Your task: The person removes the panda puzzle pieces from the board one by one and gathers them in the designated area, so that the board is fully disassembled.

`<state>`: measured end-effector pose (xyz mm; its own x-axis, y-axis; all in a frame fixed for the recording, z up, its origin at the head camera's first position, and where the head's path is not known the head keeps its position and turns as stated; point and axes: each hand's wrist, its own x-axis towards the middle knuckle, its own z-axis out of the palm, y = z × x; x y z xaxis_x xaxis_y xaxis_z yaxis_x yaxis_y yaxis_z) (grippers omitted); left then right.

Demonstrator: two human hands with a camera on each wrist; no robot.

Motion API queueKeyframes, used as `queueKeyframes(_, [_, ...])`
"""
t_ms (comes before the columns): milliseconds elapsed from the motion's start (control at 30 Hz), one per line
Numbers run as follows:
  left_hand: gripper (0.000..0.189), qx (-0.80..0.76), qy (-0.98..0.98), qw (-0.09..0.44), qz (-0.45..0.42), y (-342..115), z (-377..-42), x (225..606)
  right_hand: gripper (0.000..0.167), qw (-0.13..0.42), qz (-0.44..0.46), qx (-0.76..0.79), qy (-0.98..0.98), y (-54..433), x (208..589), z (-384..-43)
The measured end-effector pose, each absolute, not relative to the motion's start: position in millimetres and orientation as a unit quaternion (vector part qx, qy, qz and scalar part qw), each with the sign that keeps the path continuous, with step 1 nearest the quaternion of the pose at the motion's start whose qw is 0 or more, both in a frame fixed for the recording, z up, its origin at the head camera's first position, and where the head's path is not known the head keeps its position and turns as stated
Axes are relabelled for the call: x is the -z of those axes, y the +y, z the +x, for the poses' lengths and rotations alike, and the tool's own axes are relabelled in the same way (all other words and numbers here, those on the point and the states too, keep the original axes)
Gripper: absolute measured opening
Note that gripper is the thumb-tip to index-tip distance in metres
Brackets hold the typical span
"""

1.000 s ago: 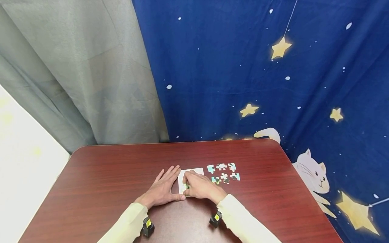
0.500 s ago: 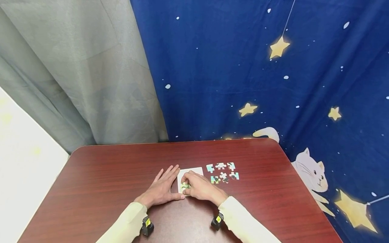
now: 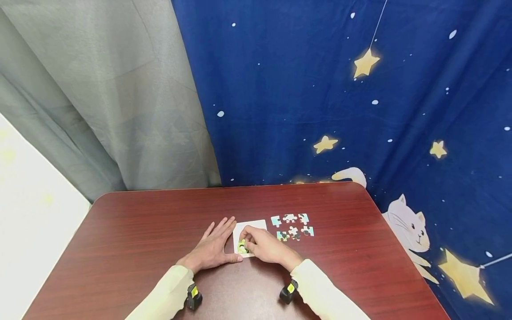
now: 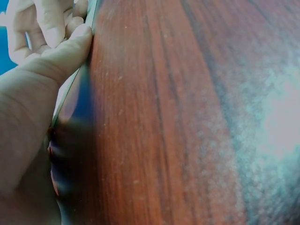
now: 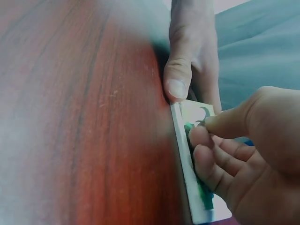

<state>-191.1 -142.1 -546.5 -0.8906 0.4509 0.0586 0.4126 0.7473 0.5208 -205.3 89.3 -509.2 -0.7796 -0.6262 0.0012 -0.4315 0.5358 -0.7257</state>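
Note:
A small white puzzle board (image 3: 256,223) lies flat on the table. In its near left corner sits a green and yellow jigsaw piece (image 3: 241,247), its white curved patch visible in the right wrist view. My left hand (image 3: 214,249) lies spread along the board's left side, fingers straight, thumb tip at the near left corner. Over the board my right hand (image 3: 264,245) has its fingers curled. In the right wrist view its thumb and index finger (image 5: 200,136) pinch at the edge of the piece, partly hiding it.
Two rows of loose jigsaw pieces (image 3: 293,231) lie on the table (image 3: 160,231) right of the board. A grey curtain (image 3: 160,111) and a blue star-patterned curtain (image 3: 280,89) hang behind the far edge.
The right hand's thumb has shifted up and right from the board's near left corner, exposing more of the green piece there. The left hand stays in place.

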Motion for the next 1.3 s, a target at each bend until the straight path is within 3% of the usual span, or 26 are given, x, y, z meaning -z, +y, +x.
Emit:
queueKeyframes(267, [0.114,-0.268,0.935,0.062,0.226,-139,-186,528,0.014,0.159,-0.263,0.450,0.838,100,512,-201])
queueKeyframes(433, [0.115,-0.282,0.928,0.044,0.239,-139,-185,530,0.012,0.163,-0.258,0.456,0.836,107,505,-192])
queueKeyframes(767, [0.113,-0.233,0.944,0.076,0.223,-137,-187,524,0.012,0.153,-0.278,0.423,0.849,128,494,-164])
queueKeyframes(1300, [0.113,-0.243,0.941,0.074,0.222,-138,-185,524,0.011,0.148,-0.285,0.406,0.856,175,490,-134])
